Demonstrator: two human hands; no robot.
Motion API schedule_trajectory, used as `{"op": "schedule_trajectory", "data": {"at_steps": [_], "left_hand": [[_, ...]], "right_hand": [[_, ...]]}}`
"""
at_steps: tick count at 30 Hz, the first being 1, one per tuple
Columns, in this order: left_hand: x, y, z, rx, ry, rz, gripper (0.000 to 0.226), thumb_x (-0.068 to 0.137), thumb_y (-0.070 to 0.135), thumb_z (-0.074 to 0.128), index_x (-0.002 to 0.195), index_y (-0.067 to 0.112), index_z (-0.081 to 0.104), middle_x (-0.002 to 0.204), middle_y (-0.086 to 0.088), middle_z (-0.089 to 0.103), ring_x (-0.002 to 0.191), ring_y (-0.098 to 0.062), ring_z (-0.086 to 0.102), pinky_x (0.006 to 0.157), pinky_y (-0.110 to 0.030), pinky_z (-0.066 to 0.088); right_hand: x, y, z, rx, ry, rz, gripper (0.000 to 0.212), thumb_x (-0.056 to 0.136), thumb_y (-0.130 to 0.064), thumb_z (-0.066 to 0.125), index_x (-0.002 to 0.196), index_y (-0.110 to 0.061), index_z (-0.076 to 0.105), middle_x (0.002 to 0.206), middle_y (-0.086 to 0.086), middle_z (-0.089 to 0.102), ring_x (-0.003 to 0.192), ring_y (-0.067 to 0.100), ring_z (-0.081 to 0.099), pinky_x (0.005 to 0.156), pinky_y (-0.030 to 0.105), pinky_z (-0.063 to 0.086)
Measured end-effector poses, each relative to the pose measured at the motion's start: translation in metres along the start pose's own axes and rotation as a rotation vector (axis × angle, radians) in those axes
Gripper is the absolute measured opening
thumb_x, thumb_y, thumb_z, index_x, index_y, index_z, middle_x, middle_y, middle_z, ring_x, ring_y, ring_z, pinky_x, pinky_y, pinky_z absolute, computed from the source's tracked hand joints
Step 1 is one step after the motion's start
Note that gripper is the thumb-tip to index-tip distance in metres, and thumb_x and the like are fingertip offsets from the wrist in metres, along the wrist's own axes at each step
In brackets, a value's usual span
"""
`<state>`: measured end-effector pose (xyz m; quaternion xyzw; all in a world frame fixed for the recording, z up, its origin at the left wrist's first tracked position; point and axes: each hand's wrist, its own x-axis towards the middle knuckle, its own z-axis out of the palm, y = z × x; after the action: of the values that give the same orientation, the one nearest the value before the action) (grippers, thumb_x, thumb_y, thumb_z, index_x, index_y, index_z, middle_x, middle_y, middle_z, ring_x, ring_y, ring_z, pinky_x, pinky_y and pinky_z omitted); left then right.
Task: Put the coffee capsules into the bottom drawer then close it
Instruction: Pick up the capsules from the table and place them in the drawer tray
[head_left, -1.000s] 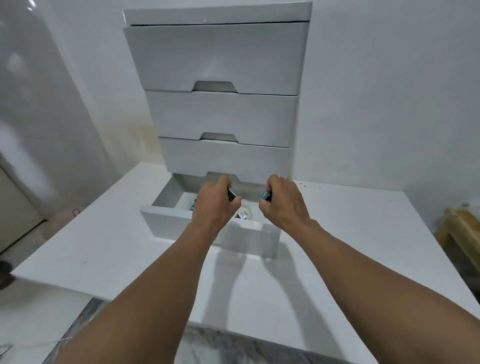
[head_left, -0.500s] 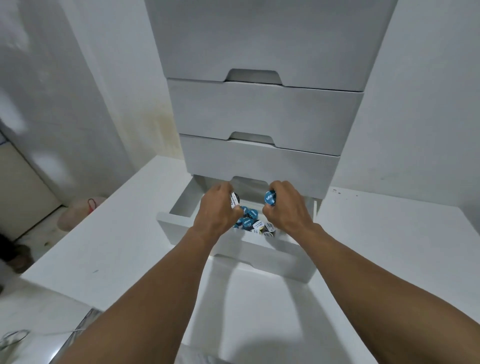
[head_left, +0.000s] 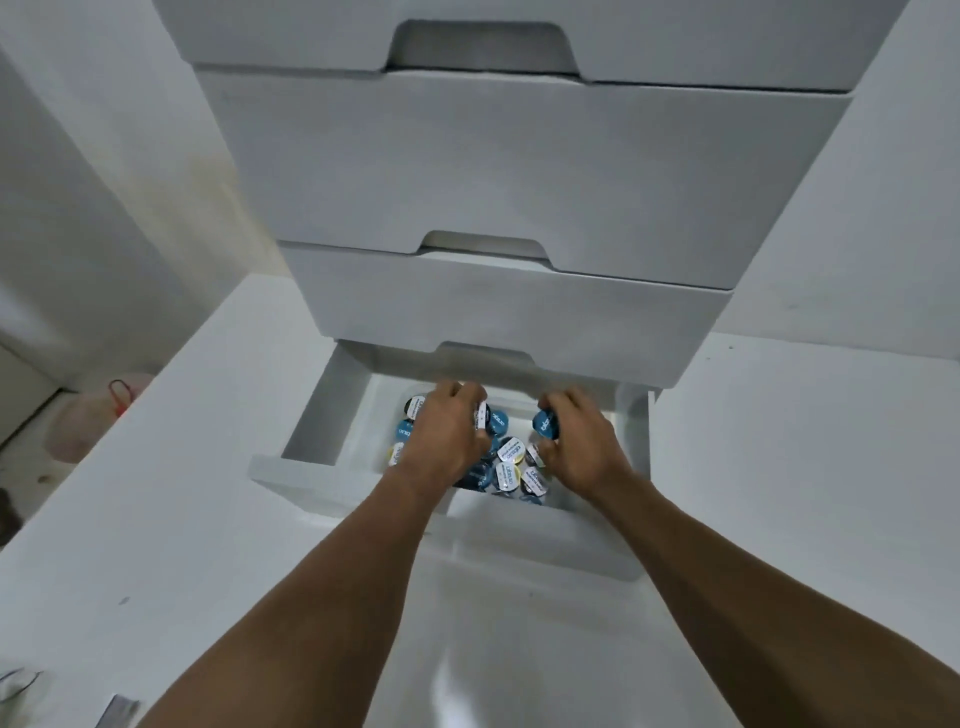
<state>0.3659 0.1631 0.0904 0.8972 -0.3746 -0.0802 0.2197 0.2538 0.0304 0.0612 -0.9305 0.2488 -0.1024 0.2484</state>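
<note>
While the bottom drawer (head_left: 545, 540) stands pulled out on the table (head_left: 156, 545), both hands reach into it: the left hand (head_left: 447, 441) curls its grip around one capsule, the right hand (head_left: 582, 447) pinches one blue capsule (head_left: 546, 425). Roughly ten coffee capsules (head_left: 511, 467) lie heaped inside, below three shut drawers (head_left: 519, 171).

I have both bare forearms stretched forward from the lower corners of the view, converging toward the middle. My left hand (head_left: 445, 435) is knuckles up, fingers curled down and closed around a small white-lidded coffee capsule (head_left: 482, 415) that shows at its fingertips. My right hand (head_left: 579, 441) sits just beside it, apart from it, also back up, its fingers and thumb pinched on a round blue coffee capsule (head_left: 546, 424). Both wrists are bent slightly downward, and neither arm wears a sleeve.
</note>
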Motion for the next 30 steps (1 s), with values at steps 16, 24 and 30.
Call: {"op": "schedule_trajectory", "data": {"at_steps": [16, 24, 30], "left_hand": [[0.062, -0.013, 0.059, 0.014, -0.225, 0.207, 0.055, 0.083, 0.016, 0.068, 0.133, 0.013, 0.047, 0.132, -0.012, 0.048, 0.118, -0.026, 0.049, 0.100, -0.034, 0.042], [0.070, -0.017, 0.072, 0.085, -0.282, 0.264, 0.054, 0.083, 0.017, 0.065, 0.134, 0.014, 0.047, 0.135, -0.012, 0.045, 0.123, -0.027, 0.044, 0.103, -0.033, 0.040], [0.071, -0.020, 0.078, 0.132, -0.314, 0.264, 0.055, 0.083, 0.019, 0.068, 0.133, 0.012, 0.045, 0.132, -0.013, 0.047, 0.121, -0.029, 0.046, 0.102, -0.035, 0.043]], "right_hand": [[0.036, 0.017, 0.028, -0.060, -0.097, 0.113, 0.038, 0.085, -0.016, 0.059, 0.122, -0.008, 0.053, 0.120, 0.011, 0.054, 0.111, 0.027, 0.050, 0.092, 0.031, 0.041], [0.041, 0.027, 0.041, -0.105, -0.135, 0.124, 0.031, 0.090, -0.024, 0.055, 0.119, -0.011, 0.057, 0.118, 0.008, 0.054, 0.108, 0.025, 0.049, 0.087, 0.030, 0.040], [0.044, 0.028, 0.045, -0.098, -0.168, 0.152, 0.030, 0.093, -0.027, 0.052, 0.118, -0.012, 0.056, 0.118, 0.008, 0.056, 0.107, 0.024, 0.049, 0.087, 0.032, 0.041]]}}
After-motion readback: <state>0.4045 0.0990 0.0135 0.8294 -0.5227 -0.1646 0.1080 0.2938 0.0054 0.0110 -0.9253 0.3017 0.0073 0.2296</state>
